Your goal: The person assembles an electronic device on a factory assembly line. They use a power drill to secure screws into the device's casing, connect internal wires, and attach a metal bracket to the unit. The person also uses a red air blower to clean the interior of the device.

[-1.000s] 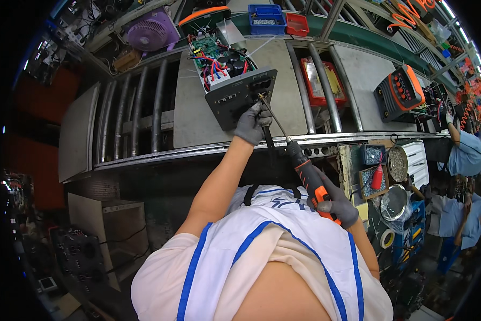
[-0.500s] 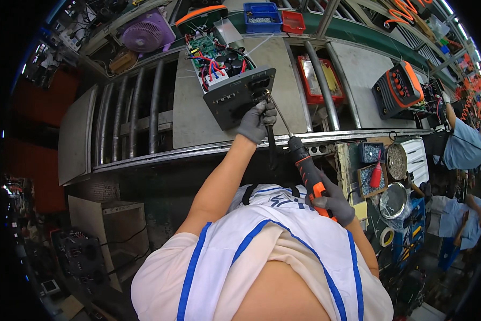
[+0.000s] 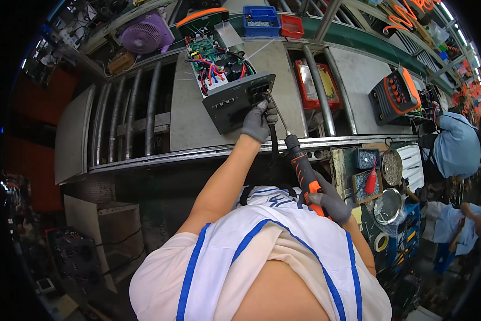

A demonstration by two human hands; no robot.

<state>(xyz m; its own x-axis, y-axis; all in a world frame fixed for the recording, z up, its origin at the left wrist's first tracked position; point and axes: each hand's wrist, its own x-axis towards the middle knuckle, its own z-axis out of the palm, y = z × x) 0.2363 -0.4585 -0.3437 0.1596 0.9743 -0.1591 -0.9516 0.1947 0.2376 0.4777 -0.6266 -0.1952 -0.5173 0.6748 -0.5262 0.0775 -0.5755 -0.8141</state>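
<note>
Inspected one long counter (image 3: 189,117), crossing the view from left to right, with metal plates set among rollers. Found on it one open electronic unit (image 3: 211,69), standing askew, long axis running from far left to near right, with one dark panel (image 3: 221,112) at the near end, turned toward the person. Located this unit just beyond the left hand (image 3: 259,122) and well ahead of the right hand (image 3: 332,202). Noted one second unit (image 3: 394,99), orange-rimmed, farther right along the counter; one purple fan (image 3: 145,35) beyond the far edge at left; one red tray (image 3: 308,101) below the rollers, between the two units.

Found one power driver (image 3: 300,166), black and orange, pointing forward and leftward, long axis slanting from the right hand up to the panel. Found its grip inside the right hand, fingers wrapped around it. Traced its thin shaft to the panel, tip just beside the left fingers; could not confirm contact with any fastener.

Counted two hands, both in grey gloves. Saw the left hand curled at the panel, fingertips partly hidden; could not tell whether pinching anything.

Counted further one blue bin (image 3: 262,32), two round pans (image 3: 387,205), one red bin (image 3: 292,33), one red bottle (image 3: 371,181), one black cord (image 3: 274,145) hanging just below the left hand, and one roll of tape (image 3: 381,241).
</note>
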